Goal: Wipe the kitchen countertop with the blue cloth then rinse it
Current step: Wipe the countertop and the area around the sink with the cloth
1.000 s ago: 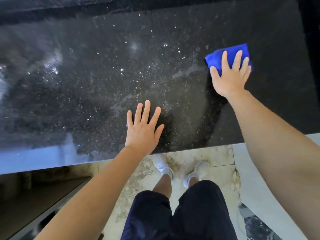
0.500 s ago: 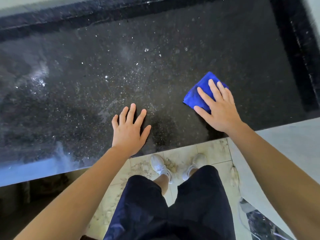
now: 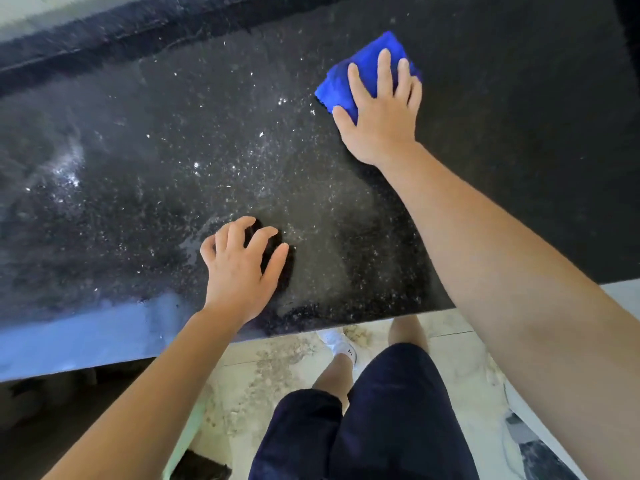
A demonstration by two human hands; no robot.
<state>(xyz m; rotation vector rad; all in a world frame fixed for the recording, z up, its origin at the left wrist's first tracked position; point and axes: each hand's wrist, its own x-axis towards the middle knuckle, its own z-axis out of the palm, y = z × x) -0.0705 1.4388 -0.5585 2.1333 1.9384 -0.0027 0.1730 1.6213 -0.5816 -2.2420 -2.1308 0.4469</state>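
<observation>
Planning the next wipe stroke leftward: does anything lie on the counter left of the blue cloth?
Only the left hand, fingertips on the countertop near its front edge, down-left of the blue cloth. Otherwise just white specks.

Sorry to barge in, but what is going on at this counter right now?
A person is wiping a dark speckled countertop. The right hand presses flat, fingers spread, on the blue cloth at the far right part of the surface. The left hand rests near the front edge with its fingers bent and holds nothing. White specks and wet smears show across the middle and left of the counter. No sink or tap is in view, so rinsing has not begun.
</observation>
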